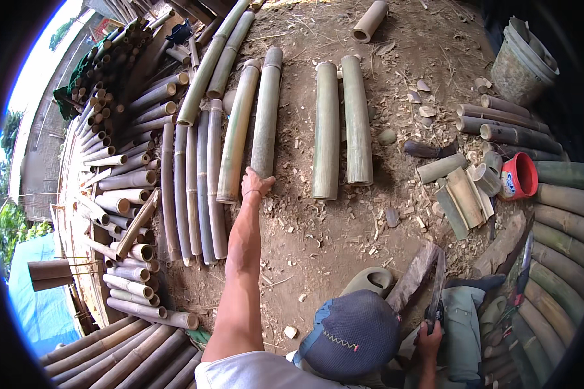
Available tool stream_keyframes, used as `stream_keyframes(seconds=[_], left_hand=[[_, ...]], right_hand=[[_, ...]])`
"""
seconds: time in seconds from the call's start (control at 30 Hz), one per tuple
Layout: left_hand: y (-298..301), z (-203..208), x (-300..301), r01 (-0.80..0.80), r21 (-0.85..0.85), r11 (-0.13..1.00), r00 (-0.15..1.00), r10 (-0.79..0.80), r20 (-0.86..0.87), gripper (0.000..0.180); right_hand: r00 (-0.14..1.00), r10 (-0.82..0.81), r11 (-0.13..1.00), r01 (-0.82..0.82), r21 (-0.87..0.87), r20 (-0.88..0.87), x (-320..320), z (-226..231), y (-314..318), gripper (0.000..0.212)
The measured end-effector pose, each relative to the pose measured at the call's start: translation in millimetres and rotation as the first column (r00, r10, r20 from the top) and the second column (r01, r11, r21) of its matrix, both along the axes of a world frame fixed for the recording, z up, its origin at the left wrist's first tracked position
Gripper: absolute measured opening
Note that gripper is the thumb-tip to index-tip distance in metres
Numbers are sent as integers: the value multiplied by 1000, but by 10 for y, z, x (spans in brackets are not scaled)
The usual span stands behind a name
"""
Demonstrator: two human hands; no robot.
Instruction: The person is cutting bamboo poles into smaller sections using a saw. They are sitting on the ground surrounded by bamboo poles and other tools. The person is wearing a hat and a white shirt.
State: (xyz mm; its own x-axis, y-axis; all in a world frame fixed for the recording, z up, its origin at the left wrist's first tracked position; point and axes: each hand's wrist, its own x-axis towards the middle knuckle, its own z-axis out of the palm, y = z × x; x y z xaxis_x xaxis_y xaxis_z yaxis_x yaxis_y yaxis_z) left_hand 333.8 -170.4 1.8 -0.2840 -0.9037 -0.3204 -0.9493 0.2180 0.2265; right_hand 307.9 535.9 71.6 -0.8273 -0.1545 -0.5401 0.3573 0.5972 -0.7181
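Note:
With my left arm stretched forward, my left hand point(258, 183) closes around the near end of a grey-green bamboo tube point(267, 110) lying on the dirt ground. Just left of it lies a yellowish bamboo tube point(239, 133). To the right, two pale green bamboo tubes point(326, 129) lie side by side, apart from the held one. Low at the right, my right hand point(428, 340) is closed on the dark handle of a machete point(438, 279), its blade pointing up and away from me. The palm side of both hands is hidden.
Stacked bamboo point(136, 181) fills the left side, and more bamboo poles point(564, 253) lie along the right. A red container point(519, 176) stands near split bamboo pieces point(467, 201). A dirty bucket point(524, 65) stands far right. Wood chips litter the ground. Rounded dark cloth point(360, 334) sits close below.

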Motion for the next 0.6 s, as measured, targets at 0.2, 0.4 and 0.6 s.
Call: stream_keyframes(seconds=[0.2, 0.4, 0.6], left_hand=[[1317, 145, 387, -37, 144, 989, 965, 72, -251, 95], [2278, 866, 1419, -146, 146, 978, 869, 197, -453, 104], [1496, 2884, 1651, -392, -307, 867, 471, -98, -877, 100]], right_hand=[[996, -86, 995, 87, -46, 18, -63, 89, 15, 17], [996, -74, 997, 71, -38, -59, -3, 94, 174, 24], [988, -95, 989, 79, -128, -121, -2, 156, 197, 24]])
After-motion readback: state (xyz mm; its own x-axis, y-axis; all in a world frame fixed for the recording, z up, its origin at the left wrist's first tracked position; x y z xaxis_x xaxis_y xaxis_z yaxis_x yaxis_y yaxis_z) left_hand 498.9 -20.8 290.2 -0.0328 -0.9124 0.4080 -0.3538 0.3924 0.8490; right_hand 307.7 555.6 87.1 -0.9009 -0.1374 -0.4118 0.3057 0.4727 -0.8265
